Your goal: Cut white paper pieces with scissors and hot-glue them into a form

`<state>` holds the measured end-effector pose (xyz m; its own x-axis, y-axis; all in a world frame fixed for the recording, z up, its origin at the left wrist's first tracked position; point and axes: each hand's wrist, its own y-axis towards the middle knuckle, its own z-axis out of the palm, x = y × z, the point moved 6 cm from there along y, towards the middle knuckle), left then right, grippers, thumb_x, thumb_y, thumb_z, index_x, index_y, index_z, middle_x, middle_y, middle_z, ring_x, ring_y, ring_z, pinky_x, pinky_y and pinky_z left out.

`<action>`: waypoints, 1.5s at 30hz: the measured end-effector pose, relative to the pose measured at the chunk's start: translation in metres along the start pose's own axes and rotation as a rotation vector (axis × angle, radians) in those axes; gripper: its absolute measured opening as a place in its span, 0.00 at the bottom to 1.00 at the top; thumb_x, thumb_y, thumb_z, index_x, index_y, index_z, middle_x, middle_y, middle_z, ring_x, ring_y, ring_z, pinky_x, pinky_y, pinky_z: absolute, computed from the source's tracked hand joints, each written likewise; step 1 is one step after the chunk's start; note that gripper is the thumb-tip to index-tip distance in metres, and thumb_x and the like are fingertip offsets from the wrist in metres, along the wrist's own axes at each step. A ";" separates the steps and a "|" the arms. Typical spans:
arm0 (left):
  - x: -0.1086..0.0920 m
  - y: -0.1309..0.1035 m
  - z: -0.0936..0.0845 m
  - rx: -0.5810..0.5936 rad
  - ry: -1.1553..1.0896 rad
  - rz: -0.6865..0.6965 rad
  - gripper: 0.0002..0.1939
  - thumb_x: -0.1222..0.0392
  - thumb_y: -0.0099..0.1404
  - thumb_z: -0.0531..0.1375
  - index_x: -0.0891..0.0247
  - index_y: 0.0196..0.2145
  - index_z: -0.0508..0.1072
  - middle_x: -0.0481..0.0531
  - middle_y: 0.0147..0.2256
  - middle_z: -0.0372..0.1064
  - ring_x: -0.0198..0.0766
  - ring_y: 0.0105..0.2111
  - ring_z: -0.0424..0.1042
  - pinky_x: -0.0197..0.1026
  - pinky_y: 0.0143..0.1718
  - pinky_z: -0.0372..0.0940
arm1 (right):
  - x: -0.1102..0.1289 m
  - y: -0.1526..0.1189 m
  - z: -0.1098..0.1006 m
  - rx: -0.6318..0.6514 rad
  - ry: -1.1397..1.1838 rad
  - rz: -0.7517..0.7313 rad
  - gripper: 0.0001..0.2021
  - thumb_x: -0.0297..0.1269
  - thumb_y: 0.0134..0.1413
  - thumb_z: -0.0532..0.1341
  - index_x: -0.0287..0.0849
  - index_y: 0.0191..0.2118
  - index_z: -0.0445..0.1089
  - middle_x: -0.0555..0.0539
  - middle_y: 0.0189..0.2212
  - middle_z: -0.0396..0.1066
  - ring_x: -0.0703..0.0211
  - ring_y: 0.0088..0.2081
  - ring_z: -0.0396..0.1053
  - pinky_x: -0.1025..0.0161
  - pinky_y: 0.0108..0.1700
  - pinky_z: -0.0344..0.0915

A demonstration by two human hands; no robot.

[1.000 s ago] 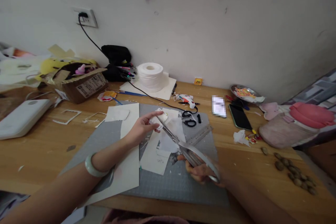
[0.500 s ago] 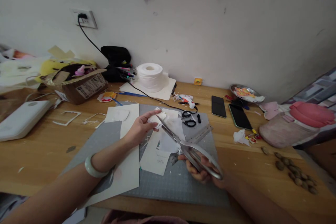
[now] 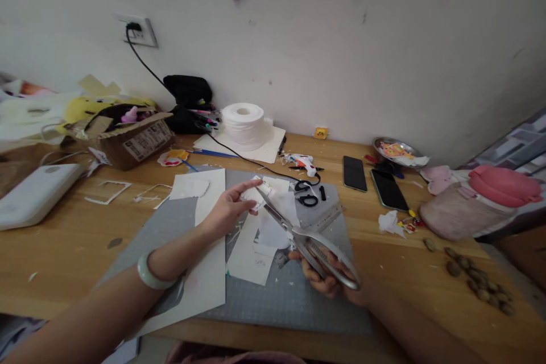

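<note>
While our left hand [image 3: 232, 209] pinches a small white scrap [image 3: 256, 194] between thumb and fingers above the grey mat [image 3: 281, 296], our right hand [image 3: 330, 278] is wrapped around the handles of the steel scissors [image 3: 305, 236] — blades meeting the scrap's edge. White sheets [image 3: 251, 250] lie beneath; a ruler [image 3: 326, 217] sits just right — black scissors [image 3: 306, 193] beyond.

silver scissors [image 3: 307, 236] cutting a small white paper piece [image 3: 257, 193].
</note>
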<state>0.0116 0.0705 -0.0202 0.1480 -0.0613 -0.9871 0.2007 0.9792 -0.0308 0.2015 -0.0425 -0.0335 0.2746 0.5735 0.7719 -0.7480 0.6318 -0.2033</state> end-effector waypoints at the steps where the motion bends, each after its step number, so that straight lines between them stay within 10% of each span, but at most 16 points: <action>1: 0.000 0.000 0.000 0.002 0.006 -0.001 0.23 0.66 0.49 0.63 0.58 0.45 0.71 0.52 0.53 0.63 0.32 0.31 0.68 0.33 0.28 0.65 | 0.000 0.000 0.000 -0.004 -0.002 0.000 0.28 0.56 0.40 0.62 0.42 0.45 0.67 0.54 0.24 0.55 0.75 0.17 0.43 0.74 0.16 0.38; 13: -0.006 -0.002 0.003 -0.018 0.080 0.007 0.23 0.65 0.50 0.61 0.60 0.46 0.70 0.53 0.51 0.65 0.36 0.36 0.69 0.34 0.28 0.65 | 0.001 -0.001 0.002 -0.049 -0.066 0.028 0.26 0.57 0.40 0.62 0.43 0.42 0.68 0.55 0.24 0.55 0.76 0.17 0.42 0.73 0.16 0.38; 25: -0.013 -0.002 0.000 -0.095 0.210 0.054 0.18 0.62 0.51 0.61 0.58 0.42 0.72 0.52 0.48 0.69 0.44 0.50 0.63 0.43 0.51 0.56 | 0.002 0.000 0.004 -0.028 -0.033 0.030 0.25 0.55 0.40 0.63 0.44 0.42 0.69 0.55 0.23 0.54 0.77 0.17 0.43 0.74 0.16 0.37; 45: -0.020 -0.005 0.003 -0.106 0.338 0.081 0.18 0.61 0.51 0.61 0.58 0.42 0.72 0.51 0.48 0.70 0.44 0.50 0.64 0.43 0.50 0.57 | -0.002 -0.001 -0.003 -0.083 -0.079 0.069 0.22 0.44 0.42 0.65 0.43 0.45 0.67 0.56 0.23 0.54 0.77 0.16 0.46 0.74 0.16 0.39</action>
<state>0.0104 0.0664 0.0002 -0.1723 0.0674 -0.9827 0.0975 0.9939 0.0511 0.2033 -0.0423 -0.0372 0.1730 0.5761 0.7988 -0.7104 0.6348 -0.3040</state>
